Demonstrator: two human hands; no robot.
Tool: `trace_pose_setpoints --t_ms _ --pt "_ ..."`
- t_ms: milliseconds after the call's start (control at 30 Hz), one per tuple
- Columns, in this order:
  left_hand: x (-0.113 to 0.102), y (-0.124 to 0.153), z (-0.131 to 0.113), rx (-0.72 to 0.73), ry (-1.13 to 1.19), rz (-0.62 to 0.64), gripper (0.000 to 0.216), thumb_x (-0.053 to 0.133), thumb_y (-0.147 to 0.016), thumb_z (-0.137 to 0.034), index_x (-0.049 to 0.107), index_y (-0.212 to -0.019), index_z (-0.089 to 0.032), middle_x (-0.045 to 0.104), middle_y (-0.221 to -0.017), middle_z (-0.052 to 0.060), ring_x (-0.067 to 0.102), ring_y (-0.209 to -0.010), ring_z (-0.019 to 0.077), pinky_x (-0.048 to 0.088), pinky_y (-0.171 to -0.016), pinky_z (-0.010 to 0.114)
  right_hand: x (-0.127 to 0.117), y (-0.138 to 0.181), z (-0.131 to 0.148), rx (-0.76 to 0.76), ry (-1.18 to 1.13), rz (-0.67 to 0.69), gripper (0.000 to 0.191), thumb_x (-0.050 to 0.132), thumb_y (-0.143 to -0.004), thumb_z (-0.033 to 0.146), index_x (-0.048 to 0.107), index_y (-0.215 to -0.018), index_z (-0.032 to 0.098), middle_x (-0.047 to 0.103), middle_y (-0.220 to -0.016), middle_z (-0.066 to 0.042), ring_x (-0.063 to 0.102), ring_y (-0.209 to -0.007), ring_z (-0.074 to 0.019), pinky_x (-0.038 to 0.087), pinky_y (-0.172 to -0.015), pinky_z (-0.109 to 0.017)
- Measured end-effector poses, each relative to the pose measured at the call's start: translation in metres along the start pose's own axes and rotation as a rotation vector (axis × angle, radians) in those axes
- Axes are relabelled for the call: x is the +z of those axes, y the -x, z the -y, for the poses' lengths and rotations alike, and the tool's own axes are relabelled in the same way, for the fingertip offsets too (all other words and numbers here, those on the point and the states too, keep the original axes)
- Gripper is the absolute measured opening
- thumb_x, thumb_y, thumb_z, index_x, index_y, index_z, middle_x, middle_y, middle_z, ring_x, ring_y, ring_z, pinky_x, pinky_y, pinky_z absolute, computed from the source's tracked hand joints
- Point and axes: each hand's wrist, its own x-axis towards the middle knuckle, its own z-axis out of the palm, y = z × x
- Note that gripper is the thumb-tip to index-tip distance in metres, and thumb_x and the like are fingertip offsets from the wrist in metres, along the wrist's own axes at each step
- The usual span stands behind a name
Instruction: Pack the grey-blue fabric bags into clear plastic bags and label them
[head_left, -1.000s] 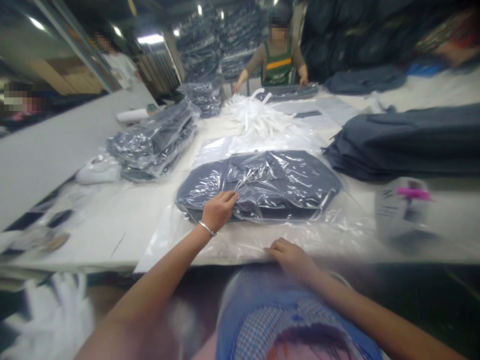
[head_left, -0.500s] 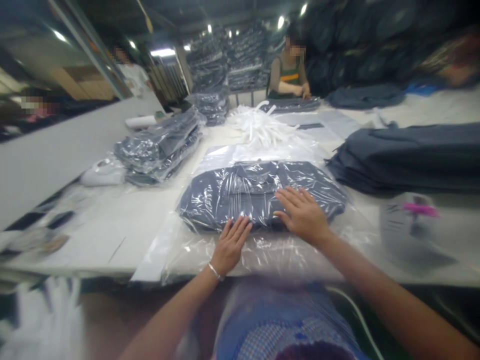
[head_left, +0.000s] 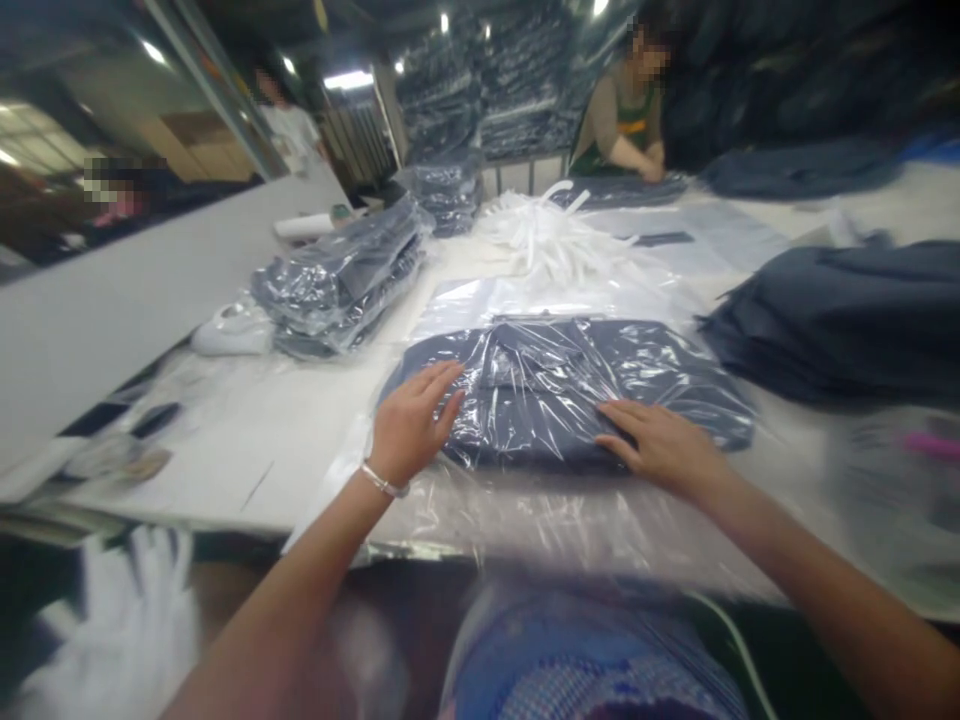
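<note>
A folded dark blue garment inside a clear plastic bag (head_left: 562, 385) lies on the white table (head_left: 300, 440) in front of me. My left hand (head_left: 409, 425), with a bracelet at the wrist, rests flat on the bag's near left corner, fingers stretched out. My right hand (head_left: 660, 445) lies flat on the bag's near right part, fingers spread and pressing the plastic. Neither hand grips anything.
A stack of bagged garments (head_left: 341, 280) sits at the left, beside a white object (head_left: 229, 335). A pile of unbagged dark garments (head_left: 840, 320) lies at the right. White strips (head_left: 555, 235) are heaped behind. A person (head_left: 626, 125) works at the table's far end.
My left hand slid left and up onto the bag's left corner. My right hand moved right and nearer along the bag. The view has shifted left.
</note>
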Motion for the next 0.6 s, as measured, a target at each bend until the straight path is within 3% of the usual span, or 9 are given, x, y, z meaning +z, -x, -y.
trace_pose_setpoints --t_ms 100,267,433,600 --pt "0.036 0.004 0.032 -0.015 -0.12 0.091 0.046 0.046 -0.097 -0.038 0.051 -0.139 -0.019 0.053 -0.145 0.012 0.044 -0.138 0.0286 0.037 -0.113 0.051 0.005 0.001 -0.019 0.0 0.063 -0.07 0.055 0.037 -0.098 0.053 0.051 -0.14 0.02 0.057 -0.14 -0.011 0.049 -0.131 -0.0315 0.03 -0.111 -0.057" --pt "0.093 0.063 0.055 -0.026 -0.125 0.16 0.051 0.041 -0.099 -0.035 0.041 -0.147 -0.018 0.04 -0.154 0.012 0.03 -0.146 0.0259 0.027 -0.118 0.048 0.051 0.032 -0.031 0.075 0.086 -0.199 0.056 0.042 -0.097 0.046 0.042 -0.147 0.021 0.042 -0.152 -0.014 0.034 -0.142 -0.0344 0.023 -0.113 -0.06" --pt "0.106 0.082 0.055 -0.001 -0.138 0.2 0.052 0.04 -0.099 -0.035 0.04 -0.149 -0.019 0.031 -0.159 0.012 0.021 -0.149 0.0262 0.021 -0.121 0.049 0.078 0.049 -0.023 0.105 0.052 -0.262 0.06 0.047 -0.096 0.044 0.037 -0.15 0.021 0.035 -0.157 -0.014 0.026 -0.146 -0.0335 0.019 -0.115 -0.06" --pt "0.106 0.074 0.054 -0.02 -0.144 0.252 0.051 0.036 -0.1 -0.038 0.04 -0.149 -0.026 0.028 -0.16 0.01 0.02 -0.149 0.0275 0.02 -0.12 0.052 0.066 0.041 -0.021 0.087 0.039 -0.319 0.059 0.054 -0.094 0.039 0.039 -0.148 0.02 0.038 -0.154 -0.016 0.029 -0.145 -0.0338 0.023 -0.114 -0.061"
